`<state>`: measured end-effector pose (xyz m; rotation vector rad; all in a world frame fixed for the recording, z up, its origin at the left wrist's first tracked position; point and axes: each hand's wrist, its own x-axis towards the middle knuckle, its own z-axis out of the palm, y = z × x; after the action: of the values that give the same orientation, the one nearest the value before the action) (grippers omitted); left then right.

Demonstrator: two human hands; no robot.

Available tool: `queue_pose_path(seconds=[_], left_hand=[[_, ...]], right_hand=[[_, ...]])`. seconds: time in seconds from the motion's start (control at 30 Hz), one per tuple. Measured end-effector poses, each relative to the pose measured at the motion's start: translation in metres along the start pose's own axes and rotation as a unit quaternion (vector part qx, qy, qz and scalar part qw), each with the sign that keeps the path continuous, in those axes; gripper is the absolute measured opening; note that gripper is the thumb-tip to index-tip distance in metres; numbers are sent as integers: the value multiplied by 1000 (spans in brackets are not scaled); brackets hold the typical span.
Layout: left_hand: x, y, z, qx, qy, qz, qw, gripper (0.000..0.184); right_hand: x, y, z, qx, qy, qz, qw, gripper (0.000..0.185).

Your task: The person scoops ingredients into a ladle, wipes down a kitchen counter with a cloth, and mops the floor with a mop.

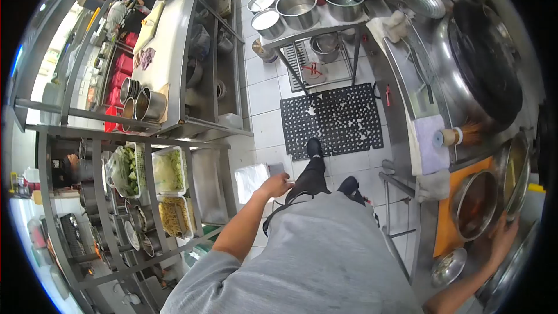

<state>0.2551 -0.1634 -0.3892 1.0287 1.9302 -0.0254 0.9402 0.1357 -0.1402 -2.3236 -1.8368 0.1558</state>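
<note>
Steady the metal pan level by its near rim with the right hand, unable to tell open from closed grip there or in the left hand.

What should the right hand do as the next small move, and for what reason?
Perhaps grip the rim of the metal pan with something yellow inside: the right hand is at its near edge, while the left hand is away, on the body's other side.
</note>
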Motion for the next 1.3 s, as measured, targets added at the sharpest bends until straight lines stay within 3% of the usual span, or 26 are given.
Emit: queue_pose_path(seconds=[0.07, 0.17, 0.27, 0.47, 0.57, 0.73, 0.8, 0.93, 1.0, 1.1, 1.2, 1.23, 1.3], left_hand=[[-9, -23, -1, 20, 2, -19, 1000, 56], [-19, -52, -5, -3, -2, -73, 997, 58], [-15, -76, -11, -32, 11, -82, 996, 60], [-11, -97, -94, -65, 110, -104, 986, 58], [-28, -133, -156, -99, 248, -127, 955, 52], [-88, -196, -282, -169, 478, -168, 845, 42], [-110, -252, -315, -99, 614, -116, 774, 41], [-200, -235, -430, -108, 719, -153, 669, 39], [-223, -267, -467, -50, 807, -100, 580, 41], [-254, -255, -521, -26, 866, -86, 492, 43], [-281, -235, -570, 86, 898, -100, 420, 44], [-285, -217, -585, 18, 908, -131, 398, 41], [-298, -218, -606, 93, 896, -212, 378, 37]], right_hand=[[-41, -53, -23, 114, 143, -104, 978, 49], [-91, -127, -43, 283, 180, -150, 930, 45], [-117, -163, -6, 477, 150, -139, 855, 41], [-146, -335, 61, 522, -105, -201, 822, 39], [-147, -417, 91, 427, -226, -273, 832, 33], [-155, -555, 137, 324, -324, -385, 801, 31], [-162, -609, 144, 293, -330, -408, 799, 33], [-178, -697, 155, 276, -353, -458, 768, 35], [-188, -736, 161, 272, -357, -492, 746, 35], [-205, -782, 177, 273, -365, -555, 695, 34], [-215, -832, 195, 246, -393, -601, 651, 33], [-218, -849, 199, 237, -399, -611, 641, 33], [-221, -884, 211, 216, -415, -627, 623, 32]])
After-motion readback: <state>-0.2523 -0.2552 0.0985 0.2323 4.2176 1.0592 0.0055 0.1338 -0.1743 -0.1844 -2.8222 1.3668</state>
